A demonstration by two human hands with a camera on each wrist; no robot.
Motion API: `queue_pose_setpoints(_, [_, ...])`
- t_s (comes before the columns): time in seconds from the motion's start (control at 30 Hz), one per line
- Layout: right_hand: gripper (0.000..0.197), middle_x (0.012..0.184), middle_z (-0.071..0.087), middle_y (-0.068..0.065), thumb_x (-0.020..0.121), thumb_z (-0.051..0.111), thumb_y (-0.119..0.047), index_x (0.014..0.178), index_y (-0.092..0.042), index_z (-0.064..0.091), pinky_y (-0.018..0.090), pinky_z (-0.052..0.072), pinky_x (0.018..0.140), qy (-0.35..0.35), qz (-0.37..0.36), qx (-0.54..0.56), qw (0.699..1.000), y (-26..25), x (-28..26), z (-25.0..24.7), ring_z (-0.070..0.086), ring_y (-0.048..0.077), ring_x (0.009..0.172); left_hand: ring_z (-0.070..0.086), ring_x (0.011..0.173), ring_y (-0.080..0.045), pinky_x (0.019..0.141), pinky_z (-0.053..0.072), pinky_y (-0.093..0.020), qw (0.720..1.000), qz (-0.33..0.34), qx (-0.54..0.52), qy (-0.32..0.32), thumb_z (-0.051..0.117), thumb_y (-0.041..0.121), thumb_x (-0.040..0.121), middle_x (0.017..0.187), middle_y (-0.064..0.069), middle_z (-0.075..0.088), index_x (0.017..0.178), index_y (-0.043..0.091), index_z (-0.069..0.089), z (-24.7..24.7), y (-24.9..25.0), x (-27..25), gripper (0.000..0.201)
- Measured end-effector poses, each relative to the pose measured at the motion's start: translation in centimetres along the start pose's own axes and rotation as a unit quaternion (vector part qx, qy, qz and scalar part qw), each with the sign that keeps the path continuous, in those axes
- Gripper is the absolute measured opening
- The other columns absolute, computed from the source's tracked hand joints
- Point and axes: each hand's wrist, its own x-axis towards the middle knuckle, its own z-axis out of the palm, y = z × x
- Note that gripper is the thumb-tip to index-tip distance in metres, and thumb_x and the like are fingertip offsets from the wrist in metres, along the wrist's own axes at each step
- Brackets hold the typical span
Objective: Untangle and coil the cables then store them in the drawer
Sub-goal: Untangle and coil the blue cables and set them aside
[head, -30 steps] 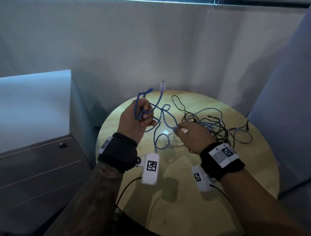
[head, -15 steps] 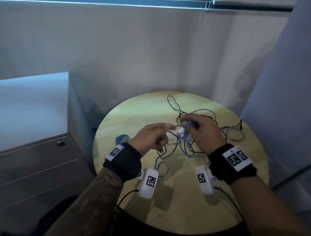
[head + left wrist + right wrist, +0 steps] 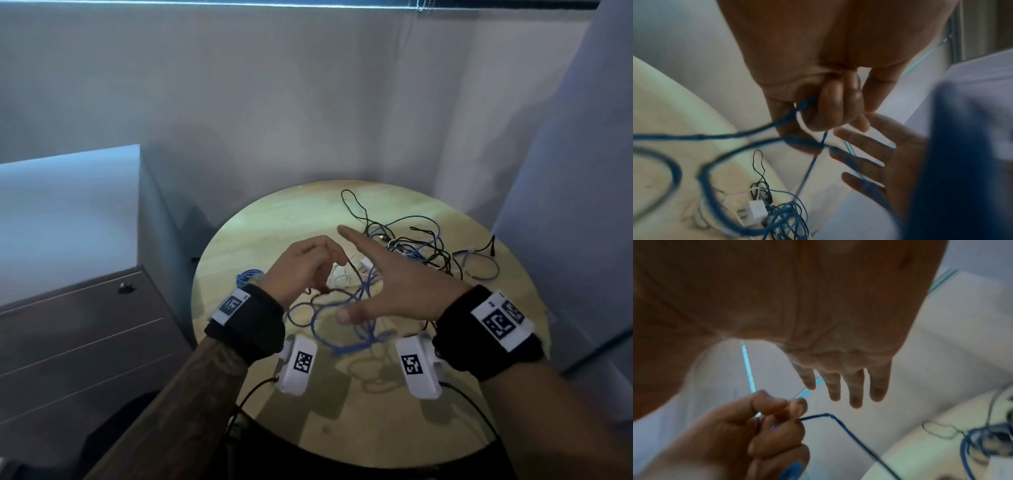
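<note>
The blue cable (image 3: 342,308) is a thin, limp cord that hangs in loose loops over the near middle of the round wooden table (image 3: 239,246), one end pinched in the left hand (image 3: 301,270) and the rest trailing toward 1 o'clock into the tangle (image 3: 414,246) of blue, black and white leads heaped on the far right of the tabletop. The left wrist view shows the curled fingers (image 3: 838,104) of that hand clamped on the cord, which looks like a way to keep one end fixed while slack is drawn out of the knot. The right hand (image 3: 394,284) hovers just at 3 o'clock of the left with its fingers (image 3: 855,389) straight, slightly apart and holding nothing; it seems poised to catch the strand for the next loop. A small blue coil (image 3: 248,275) lies at 9 o'clock of the left wrist, near the table's left edge, probably set aside as finished. A white charger plug (image 3: 756,209) sits in the pile. The grey drawer cabinet (image 3: 78,329) stands at 9 o'clock of the table, drawers closed, so storing appears some way off.
</note>
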Motion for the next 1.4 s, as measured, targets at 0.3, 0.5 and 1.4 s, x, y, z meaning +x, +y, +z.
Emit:
queue_pose_setpoints(0.3, [0.031, 0.107, 0.070, 0.004, 0.094, 0.062, -0.036, 0.124, -0.028, 0.061, 0.035, 0.047, 0.094, 0.142, -0.037, 0.152, 0.977, 2.5, 3.4, 1.6, 0.065, 0.011, 0.102, 0.015, 0.051, -0.015, 0.058, 0.010, -0.034, 0.984, -0.032, -0.160, -0.075, 0.051, 0.019, 0.073, 0.053, 0.003, 0.028, 0.068, 0.010, 0.043, 0.3, -0.2, -0.1, 0.013])
queue_pose_setpoints(0.5, [0.018, 0.073, 0.061, 0.001, 0.096, 0.059, -0.024, 0.082, -0.015, 0.065, 0.016, 0.040, 0.060, 0.355, -0.080, 0.091, 0.927, 2.1, 3.2, -1.2, 0.049, 0.003, 0.064, 0.041, 0.053, -0.014, 0.058, 0.041, -0.030, 0.997, 0.008, 0.052, -0.049, 0.062, 0.010, 0.090, 0.060, 0.000, 0.046, 0.113, 0.025, 0.064, -1.5, -3.2, 0.2, 0.027])
queue_pose_setpoints(1.4, [0.016, 0.077, 0.069, -0.001, 0.092, 0.064, -0.029, 0.084, -0.017, 0.058, 0.027, 0.043, 0.063, 0.368, 0.000, 0.008, 0.930, 3.6, 2.5, -2.5, 0.061, 0.008, 0.068, 0.042, 0.059, -0.017, 0.065, 0.035, -0.030, 0.990, -0.022, 0.137, -0.025, 0.050, 0.029, 0.099, 0.058, 0.004, 0.053, 0.085, 0.020, 0.073, -3.4, -4.1, -0.2, 0.028])
